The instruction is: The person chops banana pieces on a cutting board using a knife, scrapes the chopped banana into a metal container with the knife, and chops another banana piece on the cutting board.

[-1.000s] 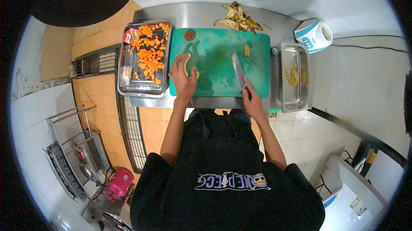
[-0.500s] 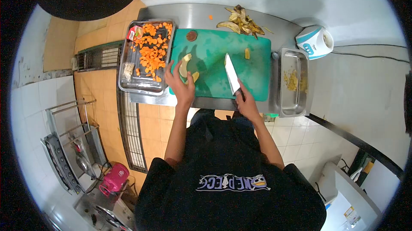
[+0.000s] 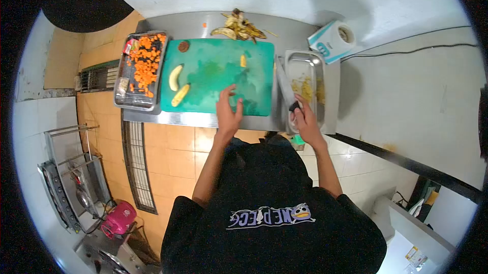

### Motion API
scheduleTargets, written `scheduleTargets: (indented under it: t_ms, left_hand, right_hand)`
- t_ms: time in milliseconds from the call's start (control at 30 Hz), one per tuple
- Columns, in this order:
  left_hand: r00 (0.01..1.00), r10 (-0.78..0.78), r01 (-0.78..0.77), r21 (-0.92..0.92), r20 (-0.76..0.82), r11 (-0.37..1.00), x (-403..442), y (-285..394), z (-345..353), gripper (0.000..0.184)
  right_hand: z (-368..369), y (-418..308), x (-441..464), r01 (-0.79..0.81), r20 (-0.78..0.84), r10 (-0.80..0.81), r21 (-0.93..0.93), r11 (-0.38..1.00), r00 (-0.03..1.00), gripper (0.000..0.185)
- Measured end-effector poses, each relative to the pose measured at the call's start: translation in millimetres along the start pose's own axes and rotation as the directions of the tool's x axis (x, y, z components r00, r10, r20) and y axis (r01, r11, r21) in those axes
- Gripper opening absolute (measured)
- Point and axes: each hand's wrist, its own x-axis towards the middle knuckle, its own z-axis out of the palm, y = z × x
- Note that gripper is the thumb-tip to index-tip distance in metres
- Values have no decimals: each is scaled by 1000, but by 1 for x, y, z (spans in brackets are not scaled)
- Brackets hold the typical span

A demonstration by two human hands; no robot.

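My left hand [image 3: 230,110] hovers over the near edge of the green cutting board [image 3: 213,80], fingers apart and holding nothing. My right hand [image 3: 308,124] grips a kitchen knife [image 3: 285,87] by its dark handle, blade pointing away from me, along the left rim of a steel pan [image 3: 319,65]. Chopped yellow pieces [image 3: 304,90] lie in that pan. On the board's left side rest a peeled banana [image 3: 175,77] and a second yellow banana piece [image 3: 180,95]. A small yellow chunk [image 3: 243,61] lies toward the far right of the board.
A metal tray [image 3: 120,98] with cut carrots [image 3: 145,68] stands left of the board. Banana peels [image 3: 239,27] are heaped behind it, and a brown round object [image 3: 183,46] sits at its far left corner. A paper roll [image 3: 335,41] stands at the back right.
My left hand has left the bananas and moved right across the board. My right hand has carried the knife from the board to the steel pan. The view has shifted to the right.
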Motion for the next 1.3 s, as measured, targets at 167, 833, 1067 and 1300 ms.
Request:
scheduleTargets:
  t_ms: [167, 833, 1067, 1300]
  left_hand:
    - [973, 205, -207, 8, 109, 978, -40, 35, 113, 67]
    - [992, 60, -10, 399, -114, 917, -65, 55, 204, 67]
    - [989, 93, -31, 448, -117, 893, -65, 50, 207, 65]
    - [991, 84, -28, 445, -105, 895, -63, 51, 205, 63]
  right_hand:
    - [-116, 43, -3, 233, -29, -285, -503, 832, 958, 45]
    - [-234, 143, -74, 279, 128, -332, -844, 459, 935, 61]
    - [-233, 124, -75, 198, 9, -325, -809, 554, 946, 60]
    - [-184, 133, -8, -27, 42, 19, 211, 977, 999, 40]
